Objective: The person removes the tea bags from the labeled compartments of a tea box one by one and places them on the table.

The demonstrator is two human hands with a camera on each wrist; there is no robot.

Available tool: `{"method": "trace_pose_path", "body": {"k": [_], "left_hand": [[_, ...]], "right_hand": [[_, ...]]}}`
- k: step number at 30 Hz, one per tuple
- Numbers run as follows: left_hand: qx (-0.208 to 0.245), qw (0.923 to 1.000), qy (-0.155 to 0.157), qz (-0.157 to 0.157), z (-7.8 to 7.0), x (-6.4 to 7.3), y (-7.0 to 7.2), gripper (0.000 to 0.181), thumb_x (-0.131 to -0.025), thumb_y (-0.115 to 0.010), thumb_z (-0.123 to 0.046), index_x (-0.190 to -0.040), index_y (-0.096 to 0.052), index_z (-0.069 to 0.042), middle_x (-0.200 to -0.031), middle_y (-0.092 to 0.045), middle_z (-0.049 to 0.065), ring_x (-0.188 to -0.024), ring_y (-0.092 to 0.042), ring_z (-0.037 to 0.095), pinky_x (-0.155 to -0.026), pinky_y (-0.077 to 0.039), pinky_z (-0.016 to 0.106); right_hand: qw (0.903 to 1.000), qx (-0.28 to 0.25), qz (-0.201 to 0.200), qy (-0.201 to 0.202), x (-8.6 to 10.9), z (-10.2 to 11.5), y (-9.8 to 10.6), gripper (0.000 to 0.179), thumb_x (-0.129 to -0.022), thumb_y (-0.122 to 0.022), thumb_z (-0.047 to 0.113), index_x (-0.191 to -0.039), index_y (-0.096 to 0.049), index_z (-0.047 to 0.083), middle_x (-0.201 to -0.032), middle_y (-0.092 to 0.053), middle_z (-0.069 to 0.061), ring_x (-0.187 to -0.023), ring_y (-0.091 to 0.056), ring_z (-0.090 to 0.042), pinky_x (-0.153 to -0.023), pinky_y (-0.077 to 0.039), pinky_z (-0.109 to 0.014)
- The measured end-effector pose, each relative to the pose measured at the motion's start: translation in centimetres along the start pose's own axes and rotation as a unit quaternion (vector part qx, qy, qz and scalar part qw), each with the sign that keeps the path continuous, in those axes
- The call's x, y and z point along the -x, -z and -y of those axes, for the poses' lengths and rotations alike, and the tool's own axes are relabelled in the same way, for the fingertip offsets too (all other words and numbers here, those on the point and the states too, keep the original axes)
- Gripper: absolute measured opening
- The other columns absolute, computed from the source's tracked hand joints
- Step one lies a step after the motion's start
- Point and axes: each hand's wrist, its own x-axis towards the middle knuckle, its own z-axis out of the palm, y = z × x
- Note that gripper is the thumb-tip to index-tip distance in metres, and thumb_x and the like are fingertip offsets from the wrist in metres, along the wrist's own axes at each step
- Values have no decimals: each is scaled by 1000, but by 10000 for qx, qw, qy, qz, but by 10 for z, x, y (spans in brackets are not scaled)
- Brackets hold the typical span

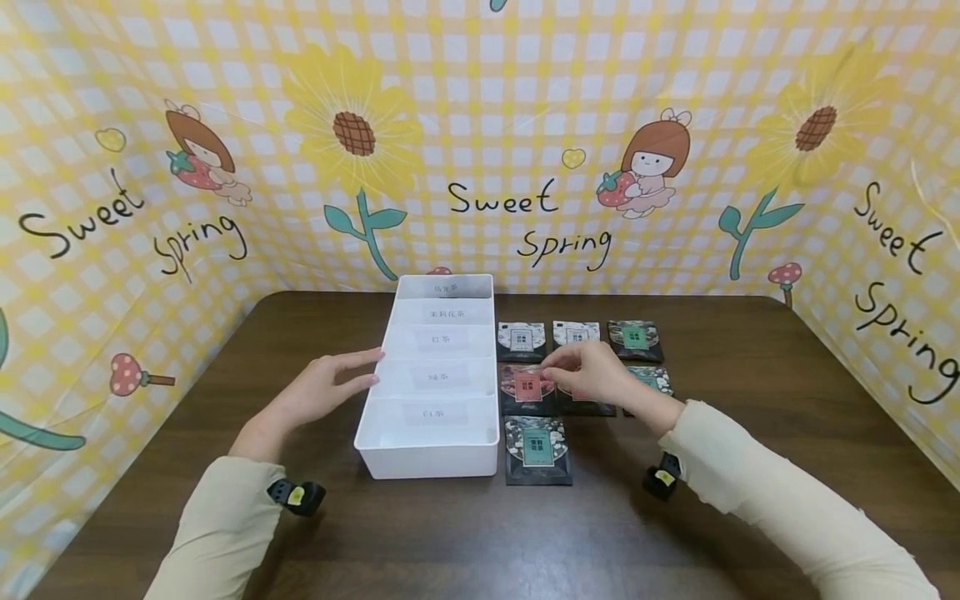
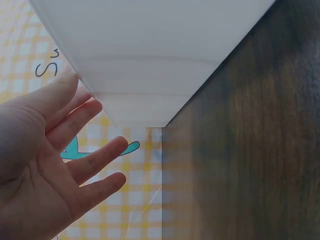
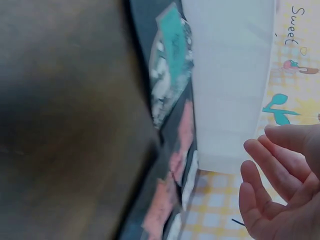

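Note:
A long white divided box (image 1: 427,463) stands on the table, with labels in its compartments. At its left rim is my left hand (image 1: 318,389); in the left wrist view the thumb (image 2: 67,87) and nearest fingertips meet the rim, while the other fingers spread loosely. My right hand (image 1: 596,373) hovers over two red-labelled tea packets, the left one (image 1: 521,393) and the right one (image 1: 588,407), covering part of both. Its fingers (image 3: 272,172) are loosely bent, with nothing between them in the right wrist view. A teal-labelled packet (image 1: 537,450) lies nearest the front.
Behind the red packets lie two white-labelled packets, one left (image 1: 521,340) and one beside it (image 1: 573,331), then a green-labelled packet (image 1: 634,337). Another teal-labelled packet (image 1: 654,377) is partly hidden by the right wrist. Checked cloth (image 1: 517,150) surrounds the dark wooden table (image 1: 420,542).

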Motion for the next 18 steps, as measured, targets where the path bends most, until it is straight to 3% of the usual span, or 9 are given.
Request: {"method": "trace_pose_path", "body": {"k": [5,11,18], "left_hand": [[-32,10000,-57,-27,2,0,-1,48,-93,-57,-27,-136,-48,-7,-139,-48,18,-130,-43,39,-104,-37,56],[-45,9999,-80,-47,3,0,-1,47,-93,-57,-26,-135,-49,-6,-138,-49,19,-129,-44,39,-104,-37,56],[-6,10000,-55,-47,2,0,0,47,-93,-57,-25,-135,-49,-6,-138,-49,18,-130,-43,39,-105,-37,56]], "right_hand": [[9990,278,-229,260,-15,6,5,17,-89,-63,16,-100,-71,7,-94,-73,-10,-80,-68,-17,-70,-55,-31],[9988,115,-419,209,-36,10,9,18,-89,-63,19,-101,-71,9,-97,-73,-9,-80,-65,-18,-68,-54,-30],[9985,-27,-542,124,-55,10,9,17,-90,-62,20,-101,-71,10,-98,-73,-6,-83,-65,-16,-74,-54,-31]]}}
